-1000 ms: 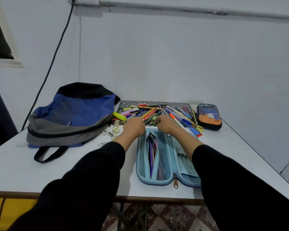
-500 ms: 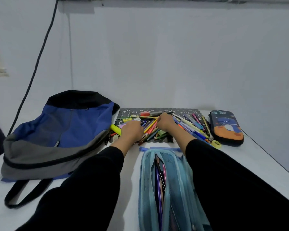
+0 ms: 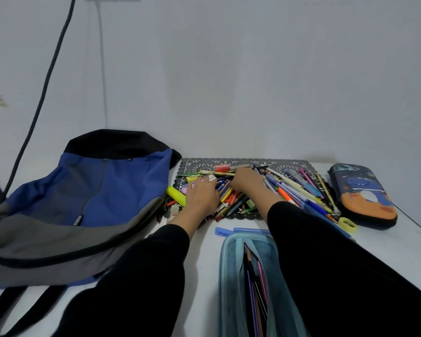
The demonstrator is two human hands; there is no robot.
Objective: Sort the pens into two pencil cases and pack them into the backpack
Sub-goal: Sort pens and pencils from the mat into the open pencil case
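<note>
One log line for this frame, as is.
phase: sorting | left hand: on pens | right hand: in pens, grip unclear | blue case: open, part filled | dark case: shut | backpack: beside pile

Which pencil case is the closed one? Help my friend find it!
Find the black lacy mat heaped with pens on the white table. Just right of it lies the closed pencil case. It is dark with an orange end and a cartoon picture, unlike the open light-blue case.

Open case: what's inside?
Several dark, purple and pink pens lie in the open case; the right sleeve covers its right half, so anything there is hidden.
</note>
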